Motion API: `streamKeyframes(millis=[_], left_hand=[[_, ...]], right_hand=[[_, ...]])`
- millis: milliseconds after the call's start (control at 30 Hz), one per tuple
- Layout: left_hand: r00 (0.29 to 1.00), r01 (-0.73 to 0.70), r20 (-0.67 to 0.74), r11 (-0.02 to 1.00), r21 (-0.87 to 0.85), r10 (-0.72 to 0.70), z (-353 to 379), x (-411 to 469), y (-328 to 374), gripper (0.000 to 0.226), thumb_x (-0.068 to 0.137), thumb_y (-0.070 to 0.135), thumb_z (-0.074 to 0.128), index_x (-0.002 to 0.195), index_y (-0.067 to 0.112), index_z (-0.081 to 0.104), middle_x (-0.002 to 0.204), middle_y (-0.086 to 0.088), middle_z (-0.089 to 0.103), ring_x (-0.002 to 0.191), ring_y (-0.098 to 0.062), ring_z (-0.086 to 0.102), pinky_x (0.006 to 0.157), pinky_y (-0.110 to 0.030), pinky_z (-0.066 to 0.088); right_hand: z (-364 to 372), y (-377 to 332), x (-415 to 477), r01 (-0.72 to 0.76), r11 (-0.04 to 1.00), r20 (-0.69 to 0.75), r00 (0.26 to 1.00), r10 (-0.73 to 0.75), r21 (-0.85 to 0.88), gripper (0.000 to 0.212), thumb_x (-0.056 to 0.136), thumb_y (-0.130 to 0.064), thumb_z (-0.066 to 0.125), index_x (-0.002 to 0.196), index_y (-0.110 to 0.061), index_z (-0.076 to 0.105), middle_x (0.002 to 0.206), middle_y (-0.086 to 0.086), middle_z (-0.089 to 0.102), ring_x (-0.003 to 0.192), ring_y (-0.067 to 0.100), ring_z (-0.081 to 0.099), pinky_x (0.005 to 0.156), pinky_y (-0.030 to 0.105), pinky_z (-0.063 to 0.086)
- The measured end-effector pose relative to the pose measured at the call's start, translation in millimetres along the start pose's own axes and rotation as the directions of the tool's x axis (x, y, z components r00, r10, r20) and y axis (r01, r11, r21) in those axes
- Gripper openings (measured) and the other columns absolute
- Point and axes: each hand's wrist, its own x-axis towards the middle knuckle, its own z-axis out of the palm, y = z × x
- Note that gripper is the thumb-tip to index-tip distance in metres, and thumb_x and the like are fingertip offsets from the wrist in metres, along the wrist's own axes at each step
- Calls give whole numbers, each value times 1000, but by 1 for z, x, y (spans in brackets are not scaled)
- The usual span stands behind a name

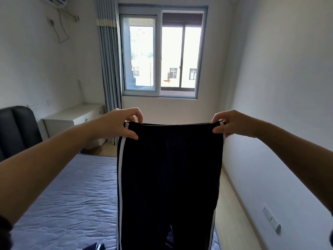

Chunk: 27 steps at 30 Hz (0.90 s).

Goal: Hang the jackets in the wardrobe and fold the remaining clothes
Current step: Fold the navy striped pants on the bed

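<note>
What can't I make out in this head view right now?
Head view:
Hems of the dark navy track trousers with white side stripes: cut off by the bottom edge.
Blue quilted bed behind them: partly hidden by the cloth, so remaining clothes are uncountable.
Dark item at the bottom edge: cropped, unidentifiable.
Wardrobe: out of frame.

trousers (pixel 169 177) legs cut off at btm edge, hiding bed (pixel 72 195) part.

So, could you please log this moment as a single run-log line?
left hand: pinches waistband | right hand: pinches waistband | trousers: held up, hanging over bed
</note>
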Motion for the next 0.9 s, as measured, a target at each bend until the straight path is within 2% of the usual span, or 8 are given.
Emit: streamKeyframes(millis=[133,267,400,467,567,733,800,900], left_hand=[[999,23,41,993,114,-28,0,1,1,44,78,28,77,103,45,46,74,11,63,61,1,57,62,-8,43],[1000,17,16,964,264,-22,-7,12,7,15,86,23,69,88,32,57,72,16,58,69,2,56,61,-8,38],[964,206,-170,978,-3,-204,-16,21,5,7,88,18,67,85,19,60,78,0,60,72,-14,56,66,-22,42],[921,302,-160,911,-282,-355,-14,24,3,5,89,17,66,87,16,61,83,-8,62,75,-18,58,73,-32,49],[808,464,-191,802,-376,-558,-1,32,-4,11,92,26,60,91,15,58,87,-8,60,78,-20,56,68,-32,46],[529,682,-312,614,-398,-789,68,45,13,19,93,24,54,100,7,59,96,-14,58,99,-31,59,76,-30,39],[520,635,-309,602,-483,-796,100,40,21,19,91,22,57,92,4,61,91,-15,61,100,-33,61,75,-29,40],[614,526,-261,632,-568,-745,130,30,33,21,88,25,63,78,7,58,76,-12,62,83,-31,62,77,-38,50]], right_hand=[[0,-5,-3,-15,985,50,998,24,-172,20,82,-2,72,70,-9,57,65,5,53,59,13,58,63,24,57],[-4,-6,3,58,925,-128,985,-113,-375,26,87,-11,69,71,-15,48,67,0,49,62,14,44,56,17,35],[-8,-3,11,-10,1000,-180,984,14,22,22,90,-10,65,109,-14,55,88,4,60,77,16,59,72,25,50],[-7,-3,13,-89,969,-67,992,106,229,18,89,-7,64,107,-8,62,87,3,67,81,14,66,70,23,54],[2,2,19,-168,880,-20,980,197,445,10,89,-4,62,98,-2,67,85,7,73,78,16,70,65,22,55],[87,14,47,-209,800,-421,760,495,562,19,89,-11,59,71,-8,54,68,6,52,61,18,51,57,26,41],[124,16,48,-150,835,-495,744,448,530,16,87,-15,62,74,-10,55,69,6,49,67,18,48,60,30,37],[158,13,35,-24,831,-499,790,356,555,15,84,-16,68,72,-12,61,71,6,59,69,20,54,67,36,45]])
